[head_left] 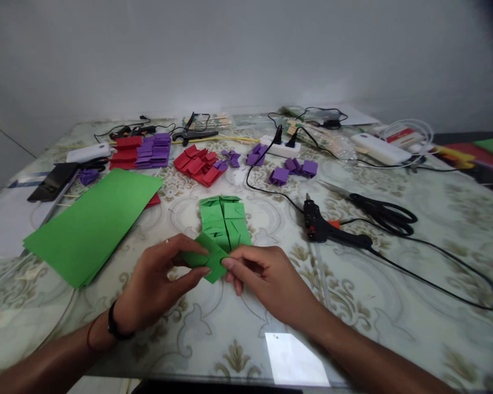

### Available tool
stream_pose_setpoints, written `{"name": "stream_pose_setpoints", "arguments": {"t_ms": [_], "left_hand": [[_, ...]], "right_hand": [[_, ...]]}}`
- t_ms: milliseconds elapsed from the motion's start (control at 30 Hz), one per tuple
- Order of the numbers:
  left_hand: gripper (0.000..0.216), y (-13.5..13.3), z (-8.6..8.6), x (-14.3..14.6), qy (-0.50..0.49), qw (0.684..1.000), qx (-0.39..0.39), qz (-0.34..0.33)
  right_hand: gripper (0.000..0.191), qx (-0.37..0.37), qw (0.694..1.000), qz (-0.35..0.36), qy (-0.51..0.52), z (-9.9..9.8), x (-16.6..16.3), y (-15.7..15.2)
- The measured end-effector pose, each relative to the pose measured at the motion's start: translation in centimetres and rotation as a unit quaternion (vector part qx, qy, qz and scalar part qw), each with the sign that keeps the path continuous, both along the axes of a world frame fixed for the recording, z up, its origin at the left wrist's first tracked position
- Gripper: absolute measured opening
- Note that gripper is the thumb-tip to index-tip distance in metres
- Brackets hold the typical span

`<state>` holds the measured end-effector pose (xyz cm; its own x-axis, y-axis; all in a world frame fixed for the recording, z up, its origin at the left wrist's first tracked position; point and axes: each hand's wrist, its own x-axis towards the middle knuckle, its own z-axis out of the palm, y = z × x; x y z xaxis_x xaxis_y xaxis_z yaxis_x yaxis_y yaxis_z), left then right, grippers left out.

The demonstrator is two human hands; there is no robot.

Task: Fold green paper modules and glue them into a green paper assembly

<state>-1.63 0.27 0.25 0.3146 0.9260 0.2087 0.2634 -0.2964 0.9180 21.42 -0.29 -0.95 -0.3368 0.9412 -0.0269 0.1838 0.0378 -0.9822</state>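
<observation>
Between my two hands is a small piece of folded green paper (214, 269), held above the front middle of the table. My left hand (158, 279) pinches its left side between thumb and fingers. At its right corner, the thumb and fingers of my right hand (267, 276) are closed on it. Just behind lies a group of folded green paper pieces (225, 219) in rows, its near edge partly hidden by my hands. A stack of green paper sheets (94, 224) rests to the left.
A black glue gun (332, 227) and black-handled scissors (382, 210) lie at right, the gun's cord looping around. Further back are red folded pieces (201, 164), purple folded pieces (279, 175), a white power strip (280, 146) and pliers (193, 134). A black phone (53, 182) is at left.
</observation>
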Motion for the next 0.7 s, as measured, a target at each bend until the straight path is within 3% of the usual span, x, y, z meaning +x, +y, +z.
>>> {"name": "stream_pose_setpoints", "arguments": {"t_ms": [100,200,400,700], "left_hand": [[0.044,-0.1,-0.2,0.4,-0.043,0.997,-0.057,0.037],[0.059,0.1,-0.1,0.4,-0.051,0.994,-0.096,0.025],[0.017,0.9,0.3,0.0,0.065,0.982,-0.169,-0.053],[0.02,0.7,0.2,0.2,0.123,0.976,-0.163,-0.079]], "right_hand": [[0.035,0.018,1.0,-0.007,-0.022,-0.1,0.0,-0.1],[0.031,0.032,0.999,-0.009,-0.028,0.0,-0.2,-0.2],[0.028,0.112,0.992,0.017,-0.052,0.0,-0.3,-0.2],[0.019,0.164,0.984,0.045,-0.047,-0.2,-0.2,-0.4]]}}
